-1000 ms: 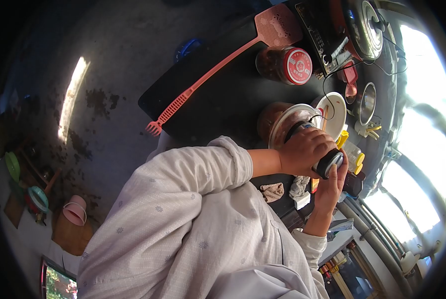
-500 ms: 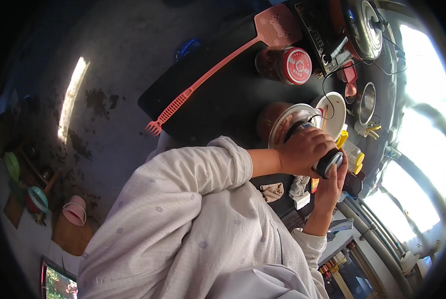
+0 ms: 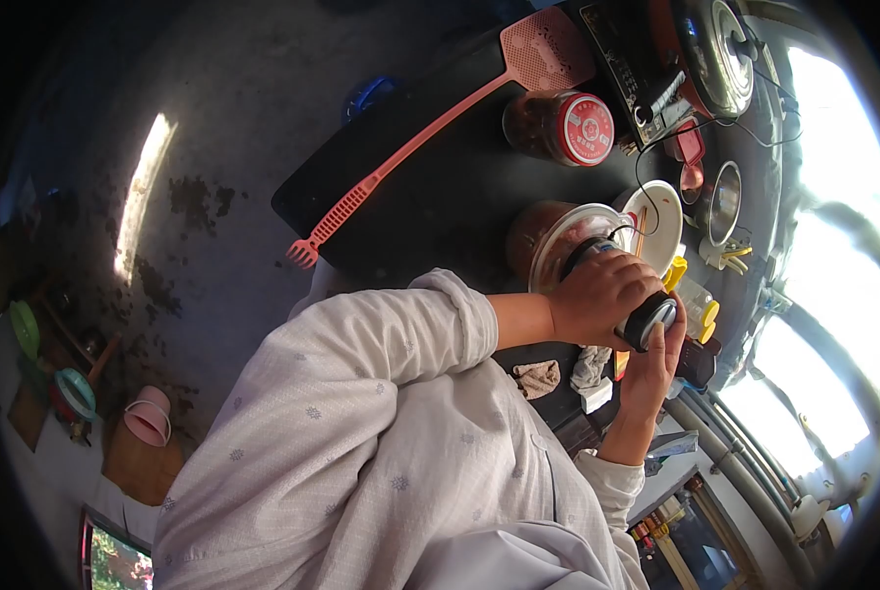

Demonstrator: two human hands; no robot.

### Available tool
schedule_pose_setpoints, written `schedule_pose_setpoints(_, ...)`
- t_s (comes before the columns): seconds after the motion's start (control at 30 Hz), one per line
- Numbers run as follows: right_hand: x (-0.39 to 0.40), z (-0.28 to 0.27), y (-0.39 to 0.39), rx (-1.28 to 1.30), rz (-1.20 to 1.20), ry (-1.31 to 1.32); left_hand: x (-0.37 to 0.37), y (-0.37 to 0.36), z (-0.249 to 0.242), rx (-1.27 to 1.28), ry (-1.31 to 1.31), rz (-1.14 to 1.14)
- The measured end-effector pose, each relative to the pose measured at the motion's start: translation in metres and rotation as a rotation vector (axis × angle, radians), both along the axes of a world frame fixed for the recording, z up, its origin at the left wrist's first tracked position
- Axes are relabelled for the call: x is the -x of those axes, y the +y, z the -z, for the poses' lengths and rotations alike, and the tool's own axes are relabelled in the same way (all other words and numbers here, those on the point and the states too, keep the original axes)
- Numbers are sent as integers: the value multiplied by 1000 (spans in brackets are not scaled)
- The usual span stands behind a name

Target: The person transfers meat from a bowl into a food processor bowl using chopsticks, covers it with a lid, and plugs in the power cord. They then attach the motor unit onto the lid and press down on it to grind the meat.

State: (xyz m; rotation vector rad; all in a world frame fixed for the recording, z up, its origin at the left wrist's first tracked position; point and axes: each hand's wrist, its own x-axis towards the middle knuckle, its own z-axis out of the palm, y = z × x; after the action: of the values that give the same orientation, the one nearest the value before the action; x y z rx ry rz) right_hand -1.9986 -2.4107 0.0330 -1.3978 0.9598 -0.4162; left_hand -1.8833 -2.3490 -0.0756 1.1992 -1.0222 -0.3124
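My left hand [image 3: 605, 298] is wrapped around a black cylindrical appliance [image 3: 646, 323] with a rounded cap. Its lower part points into a wide tub [image 3: 543, 236] with a pale rim and reddish, meat-like contents. The fingers and thumb of my right hand [image 3: 653, 362] grip the appliance's capped end. A thin black cord [image 3: 640, 177] reaches the tub area near the appliance; where it joins is not clear. Beside the tub is a white bowl [image 3: 661, 221] with a stick-like thing in it.
A red-lidded jar [image 3: 585, 130] and a pink fly swatter [image 3: 400, 160] lie on the dark table [image 3: 440, 211]. Further off are a black cooktop [image 3: 629, 74], a lidded pot [image 3: 723, 59], a metal bowl [image 3: 724, 204] and yellow-capped containers [image 3: 705, 317]. Cloths [image 3: 536, 379] lie near my right arm.
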Motion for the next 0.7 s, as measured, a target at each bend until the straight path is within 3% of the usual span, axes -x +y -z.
schedule_pose_setpoints(0.7, -2, 0, 1, 19, 3, 7, 0, 0, 0, 3, 4, 1)
